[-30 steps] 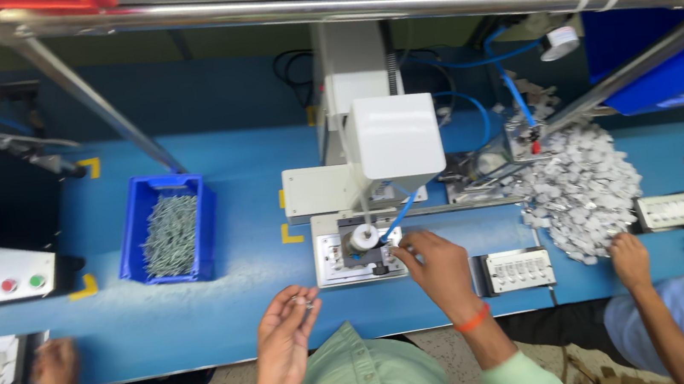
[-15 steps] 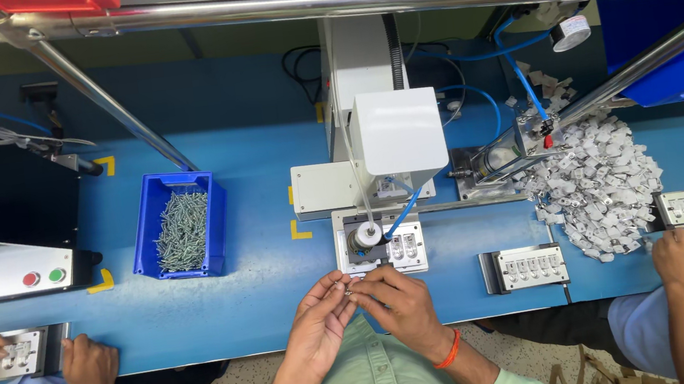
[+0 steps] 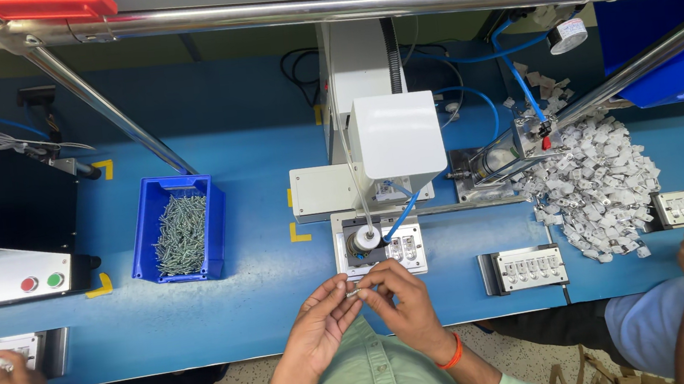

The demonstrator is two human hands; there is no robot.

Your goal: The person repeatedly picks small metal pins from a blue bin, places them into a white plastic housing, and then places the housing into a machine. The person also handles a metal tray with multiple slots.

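Blue bench [image 3: 270, 312] across the whole frame. White press [image 3: 388, 148] at centre, with its fixture plate [image 3: 379, 252] just below. Blue bin [image 3: 179, 228] of screws left of centre; heap of white parts [image 3: 598, 180] at right. Loaded tray [image 3: 529, 268] lower right of centre.

Left hand [image 3: 319, 327] and right hand [image 3: 401, 297] together at lower centre, just below the fixture plate, fingertips meeting. Both pinched on one small part [image 3: 355, 292] — pale, tiny, mostly covered by the fingers. Left thumb and forefinger closed on its left end, right fingers closed on its right end. Remaining fingers loosely curled.

Part held clear of the bench, above the front edge, near the plate but not touching it.

Long axis: apparently left to right across the frame, hand to hand, roughly level. Which end faces which way — cannot tell, too small and hidden.

Judgement on handling: grip by the ends only, light pressure, middle left visible for checking; hands kept close to the body for steadiness, well under the press head.

Co-workers' hands at lower left and lower right corners, separate work.
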